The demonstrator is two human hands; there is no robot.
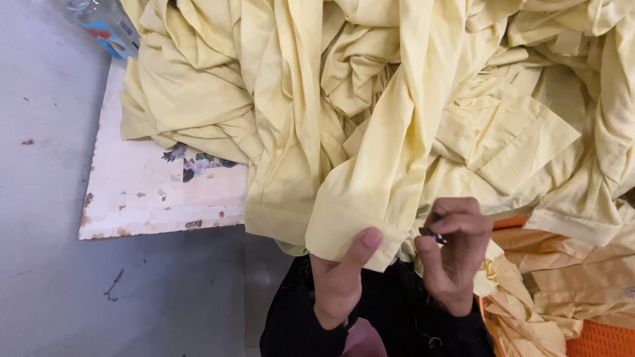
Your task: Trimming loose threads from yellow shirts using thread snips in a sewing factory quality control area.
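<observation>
Sleeve cuff (350, 228) of a pale yellow garment sits pinched in your left hand (340, 281), thumb pressed flat on the hemmed edge and the other fingers hidden behind the cloth, low in the middle of the view just above your lap. Your right hand (453, 254) is curled just beside it, thumb and forefinger closed on a small dark tool (431, 234), too small to tell its kind, its tip close to the cuff's right corner. From the cuff the sleeve runs up into a big rumpled heap of yellow garments (397, 86) that covers most of a worn white board (155, 192) with chipped edges. Orange cloth (529, 311) lies at your right over an orange crate (598, 340). A clear plastic bottle (102, 23) rests on the grey floor (46, 198) at top left.
</observation>
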